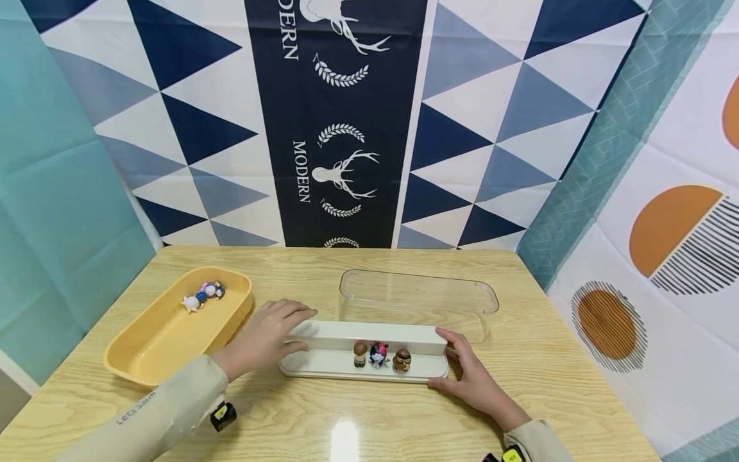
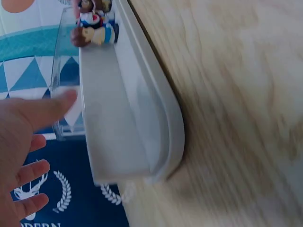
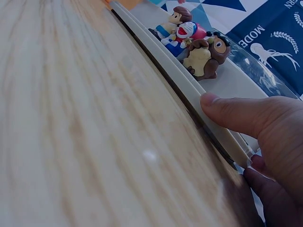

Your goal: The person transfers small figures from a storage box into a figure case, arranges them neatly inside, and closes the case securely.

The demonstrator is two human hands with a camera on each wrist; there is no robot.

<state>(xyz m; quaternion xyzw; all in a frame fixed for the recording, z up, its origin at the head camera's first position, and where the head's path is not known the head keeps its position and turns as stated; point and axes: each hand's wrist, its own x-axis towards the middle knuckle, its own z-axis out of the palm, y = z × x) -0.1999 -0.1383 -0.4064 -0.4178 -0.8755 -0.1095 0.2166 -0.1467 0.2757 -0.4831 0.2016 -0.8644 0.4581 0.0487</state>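
Head view: white stepped tray (image 1: 323, 371) at lower centre on the wooden table (image 1: 577, 385), bearing three small figurines (image 1: 379, 355) in a row; left hand (image 1: 267, 339) resting at its left end with fingers straight, right hand (image 1: 470, 375) at its right end, thumb and fingers curled round the edge. Clear plastic cover (image 1: 418, 292) just behind; yellow tray (image 1: 144, 346) at left holding another figurine (image 1: 202, 296).

Left wrist view: left hand (image 2: 21, 142) at lower left, fingers extended beside the tray (image 2: 128, 142).

Right wrist view: right hand (image 3: 265, 137) at lower right, thumb pressed on the tray rim (image 3: 189, 90), near the figurines (image 3: 191, 40).
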